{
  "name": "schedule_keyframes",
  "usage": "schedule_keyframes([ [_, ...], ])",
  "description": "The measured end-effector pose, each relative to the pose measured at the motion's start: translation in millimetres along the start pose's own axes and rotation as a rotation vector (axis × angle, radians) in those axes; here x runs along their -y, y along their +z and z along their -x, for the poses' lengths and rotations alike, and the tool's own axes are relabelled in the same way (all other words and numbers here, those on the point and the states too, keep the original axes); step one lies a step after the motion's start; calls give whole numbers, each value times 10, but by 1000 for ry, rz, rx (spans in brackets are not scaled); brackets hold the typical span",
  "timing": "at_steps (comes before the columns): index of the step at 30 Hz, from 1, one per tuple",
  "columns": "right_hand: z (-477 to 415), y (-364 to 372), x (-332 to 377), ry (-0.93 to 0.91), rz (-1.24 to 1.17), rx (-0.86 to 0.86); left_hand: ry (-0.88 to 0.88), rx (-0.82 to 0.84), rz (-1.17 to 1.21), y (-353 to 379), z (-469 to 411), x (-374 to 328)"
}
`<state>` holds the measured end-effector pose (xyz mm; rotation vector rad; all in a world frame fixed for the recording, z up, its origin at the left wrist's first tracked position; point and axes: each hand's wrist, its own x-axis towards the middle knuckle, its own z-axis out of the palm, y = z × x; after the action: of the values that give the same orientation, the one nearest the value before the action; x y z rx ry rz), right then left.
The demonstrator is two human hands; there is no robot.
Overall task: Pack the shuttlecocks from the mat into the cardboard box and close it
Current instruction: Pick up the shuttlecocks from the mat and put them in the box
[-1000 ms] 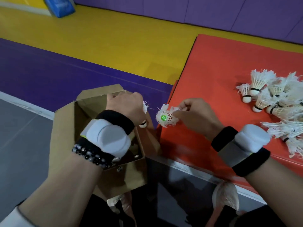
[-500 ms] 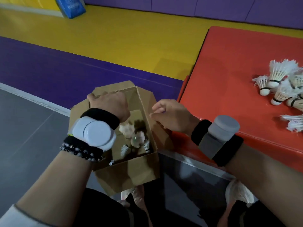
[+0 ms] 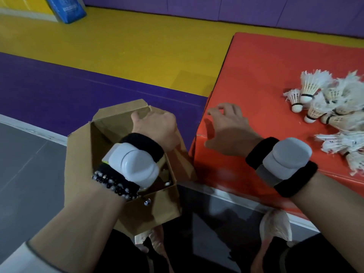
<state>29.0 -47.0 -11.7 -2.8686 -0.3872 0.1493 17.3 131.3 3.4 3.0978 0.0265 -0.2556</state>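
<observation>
A: Largest element?
B: Red mat; white feather shuttlecocks are heaped at its right edge.
A: The cardboard box?
B: On the floor, flaps open, just beside the mat's left edge at the near corner.
A: Hands?
B: Left hand is at the box's far right corner, thumb inside. Its fingers are hidden, so the grip cannot be told. Right hand is over the mat's near left corner, fingers spread and loosely bent, holding nothing.

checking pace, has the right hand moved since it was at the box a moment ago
Yes. The right hand has gone right, from the cardboard box across the red mat's left edge, toward the shuttlecocks.
</observation>
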Motion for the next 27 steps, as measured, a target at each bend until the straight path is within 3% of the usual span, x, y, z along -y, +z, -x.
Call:
schedule_keyframes([
  [12,428,-329,-970,129,318,-76,258,-81,134,163,-83,-847],
  [21,689,-638,-1581,304,410,67,415,-243,253,220,-14,-1305],
  [27,747,-669,-1831,347,493,141,437,-246,272,231,-60,-1358],
])
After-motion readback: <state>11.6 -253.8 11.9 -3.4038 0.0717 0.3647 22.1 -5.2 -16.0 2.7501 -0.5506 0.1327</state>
